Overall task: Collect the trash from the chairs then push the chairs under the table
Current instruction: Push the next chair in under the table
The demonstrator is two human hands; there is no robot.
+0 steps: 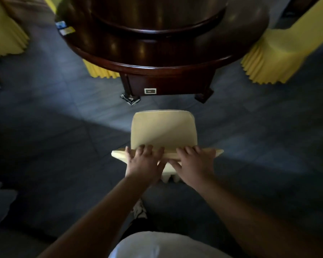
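Both grips curl over the top rail of the pale-yellow fabric-covered chair [163, 131], left hand [145, 162] beside right hand [193, 164], chair short of the round dark-wood bench [157, 58]; likely rigid, slides easily, cover slippery.

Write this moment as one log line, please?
step: pushing chair | left hand: grips chair back | right hand: grips chair back | seat: bare | table: ahead, apart from chair
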